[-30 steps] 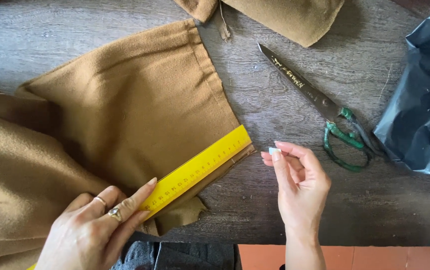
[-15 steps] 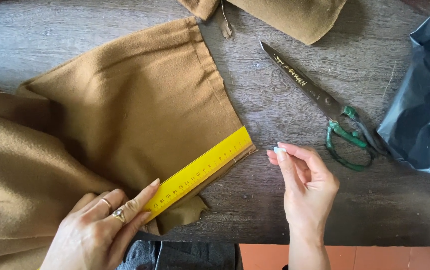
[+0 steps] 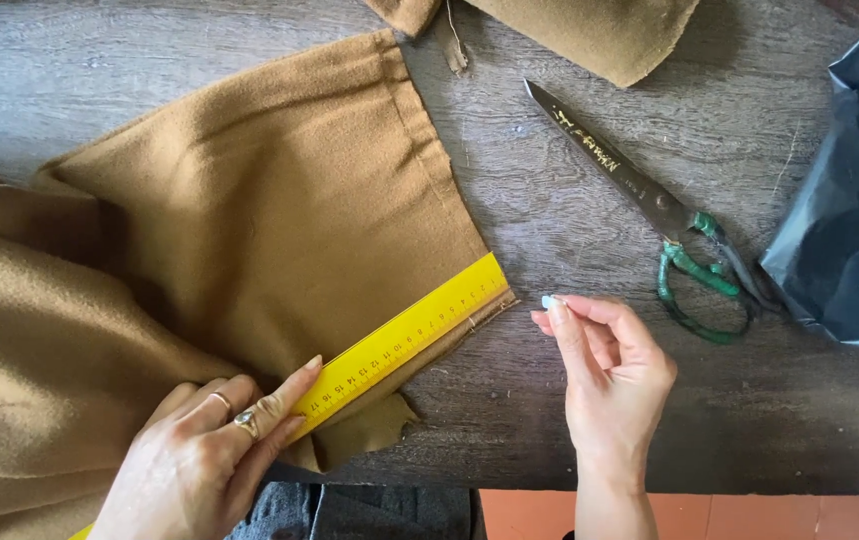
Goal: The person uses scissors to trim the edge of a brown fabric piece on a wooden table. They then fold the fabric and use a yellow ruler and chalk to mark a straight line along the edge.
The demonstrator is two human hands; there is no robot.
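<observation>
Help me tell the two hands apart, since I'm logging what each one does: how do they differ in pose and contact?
The left hand lies flat, fingers pressing the yellow ruler onto the brown fabric; the right hand is raised off the fabric, beside the ruler's end. The left hand wears a ring; the right shows none. The right pinches a small pale piece at its fingertips; the left grips nothing. Both are bare.

**A:** What kind of place am I looking at through the head cam?

**B:** I'm reading it as a home sewing setup. Tan wool cloth (image 3: 249, 230) is lying across a worn wooden table (image 3: 569, 420), a yellow ruler (image 3: 404, 345) is sitting on its edge, big tailor's shears (image 3: 639, 200) are lying nearby, and terracotta floor tiles (image 3: 689, 515) are showing below.
</observation>
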